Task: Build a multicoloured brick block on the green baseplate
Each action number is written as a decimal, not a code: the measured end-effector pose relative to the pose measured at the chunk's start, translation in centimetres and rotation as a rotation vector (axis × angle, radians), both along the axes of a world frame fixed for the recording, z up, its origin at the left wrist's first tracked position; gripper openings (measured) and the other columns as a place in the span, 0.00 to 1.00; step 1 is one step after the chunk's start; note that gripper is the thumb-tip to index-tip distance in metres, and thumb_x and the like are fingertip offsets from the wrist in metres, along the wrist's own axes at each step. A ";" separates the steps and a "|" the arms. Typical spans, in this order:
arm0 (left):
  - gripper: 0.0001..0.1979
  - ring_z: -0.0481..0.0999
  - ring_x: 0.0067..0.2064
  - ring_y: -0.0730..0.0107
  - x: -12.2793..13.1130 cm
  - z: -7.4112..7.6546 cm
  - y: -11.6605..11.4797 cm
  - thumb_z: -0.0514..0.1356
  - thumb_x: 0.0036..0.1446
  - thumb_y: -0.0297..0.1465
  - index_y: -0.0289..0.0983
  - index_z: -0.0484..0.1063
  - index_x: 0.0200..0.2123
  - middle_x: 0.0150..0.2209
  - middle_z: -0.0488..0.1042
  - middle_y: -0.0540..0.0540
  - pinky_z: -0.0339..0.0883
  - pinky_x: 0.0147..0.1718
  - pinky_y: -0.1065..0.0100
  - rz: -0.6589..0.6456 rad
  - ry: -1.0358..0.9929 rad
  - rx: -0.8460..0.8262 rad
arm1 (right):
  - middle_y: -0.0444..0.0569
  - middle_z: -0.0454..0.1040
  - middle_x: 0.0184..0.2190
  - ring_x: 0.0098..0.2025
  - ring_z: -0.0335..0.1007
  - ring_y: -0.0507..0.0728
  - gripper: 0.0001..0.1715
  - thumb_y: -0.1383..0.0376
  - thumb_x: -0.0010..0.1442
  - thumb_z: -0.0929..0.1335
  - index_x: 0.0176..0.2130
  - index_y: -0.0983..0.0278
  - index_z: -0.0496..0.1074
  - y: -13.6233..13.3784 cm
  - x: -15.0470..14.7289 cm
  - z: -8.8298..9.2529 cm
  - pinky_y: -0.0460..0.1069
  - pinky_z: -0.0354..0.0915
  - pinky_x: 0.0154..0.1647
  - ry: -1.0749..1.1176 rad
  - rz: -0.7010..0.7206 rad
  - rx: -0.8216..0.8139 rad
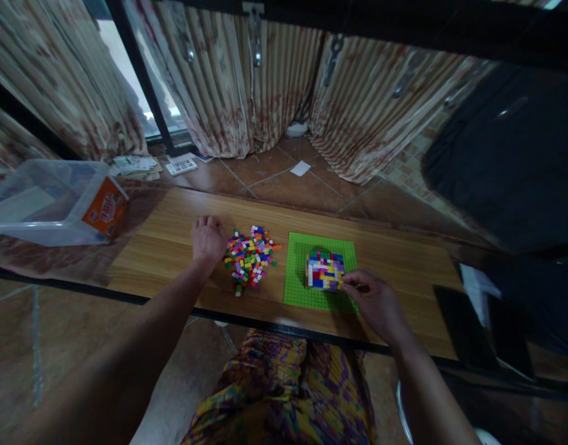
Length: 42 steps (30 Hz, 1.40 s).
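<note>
A block-shaped build of many-coloured toy bricks stands on a green studded baseplate. My right hand is at its right side, thumb and forefinger pinched together at the near right edge; whatever sits between the fingertips is too small to make out. To the left lies a loose heap of small toy bricks in mixed colours. My left hand rests on the table against the heap's left edge, fingers curled in, and its palm side is hidden.
The wooden table is long and narrow. A clear plastic bin with an orange label stands at its left end. Dark flat objects and white paper lie at the right. Beyond are striped curtains and a tiled floor.
</note>
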<state>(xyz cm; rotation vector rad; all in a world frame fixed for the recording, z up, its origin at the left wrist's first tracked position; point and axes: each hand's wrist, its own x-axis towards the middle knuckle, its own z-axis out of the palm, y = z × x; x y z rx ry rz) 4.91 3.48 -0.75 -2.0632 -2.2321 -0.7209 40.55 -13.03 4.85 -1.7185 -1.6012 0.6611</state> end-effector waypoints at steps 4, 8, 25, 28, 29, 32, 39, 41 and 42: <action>0.14 0.69 0.50 0.48 0.0 0.1 0.0 0.48 0.59 0.29 0.35 0.72 0.39 0.44 0.73 0.34 0.61 0.50 0.53 0.003 -0.006 0.002 | 0.48 0.76 0.35 0.37 0.72 0.56 0.13 0.54 0.57 0.68 0.33 0.61 0.76 0.3 0.2 0.0 0.51 0.67 0.38 -0.001 0.015 -0.010; 0.14 0.69 0.50 0.48 0.1 0.2 -0.1 0.48 0.59 0.29 0.35 0.73 0.39 0.44 0.73 0.34 0.61 0.50 0.52 0.005 -0.011 -0.004 | 0.48 0.77 0.35 0.37 0.73 0.56 0.13 0.54 0.57 0.69 0.33 0.61 0.76 0.6 0.5 -0.1 0.52 0.68 0.39 0.005 0.025 -0.033; 0.14 0.68 0.51 0.48 0.2 0.5 -0.2 0.48 0.58 0.29 0.34 0.72 0.40 0.46 0.73 0.33 0.62 0.51 0.52 0.017 -0.018 -0.016 | 0.49 0.80 0.36 0.39 0.75 0.58 0.15 0.53 0.54 0.71 0.34 0.61 0.79 0.7 1.0 -0.3 0.54 0.69 0.42 0.069 0.011 -0.093; 0.14 0.68 0.51 0.48 0.3 0.6 -0.2 0.48 0.59 0.29 0.35 0.72 0.40 0.46 0.73 0.34 0.62 0.50 0.52 0.020 -0.018 -0.022 | 0.49 0.80 0.34 0.37 0.75 0.58 0.15 0.52 0.52 0.72 0.32 0.61 0.79 0.8 0.8 -0.1 0.54 0.70 0.41 0.099 -0.005 -0.098; 0.14 0.68 0.51 0.48 0.3 0.6 -0.3 0.48 0.59 0.29 0.35 0.72 0.40 0.46 0.73 0.34 0.62 0.50 0.52 0.018 -0.014 -0.024 | 0.49 0.80 0.34 0.37 0.75 0.58 0.15 0.52 0.52 0.72 0.32 0.61 0.79 0.9 0.7 0.0 0.54 0.70 0.40 0.111 -0.015 -0.102; 0.14 0.68 0.51 0.48 0.3 0.6 -0.3 0.48 0.58 0.29 0.35 0.72 0.40 0.46 0.73 0.34 0.62 0.50 0.52 0.012 -0.009 -0.024 | 0.49 0.80 0.32 0.35 0.76 0.59 0.16 0.52 0.48 0.74 0.30 0.61 0.80 1.2 0.7 0.4 0.54 0.71 0.39 0.164 -0.031 -0.136; 0.14 0.68 0.51 0.49 0.3 0.6 -0.2 0.48 0.58 0.29 0.35 0.72 0.40 0.46 0.73 0.34 0.61 0.51 0.52 0.017 -0.032 -0.021 | 0.48 0.80 0.28 0.31 0.77 0.59 0.18 0.52 0.40 0.77 0.28 0.61 0.79 1.6 0.8 0.5 0.54 0.72 0.37 0.235 -0.062 -0.196; 0.14 0.68 0.51 0.48 0.3 0.6 -0.2 0.48 0.58 0.29 0.35 0.72 0.40 0.46 0.73 0.34 0.61 0.50 0.52 0.021 -0.021 -0.027 | 0.48 0.81 0.29 0.33 0.77 0.59 0.20 0.52 0.39 0.77 0.30 0.62 0.79 1.4 0.8 0.4 0.55 0.72 0.39 0.289 -0.076 -0.200; 0.14 0.68 0.51 0.48 0.3 0.6 -0.2 0.48 0.59 0.29 0.35 0.72 0.40 0.46 0.73 0.34 0.61 0.50 0.52 0.021 -0.019 -0.031 | 0.48 0.81 0.30 0.34 0.77 0.59 0.20 0.52 0.39 0.77 0.30 0.62 0.80 1.2 0.8 0.3 0.55 0.72 0.39 0.305 -0.083 -0.206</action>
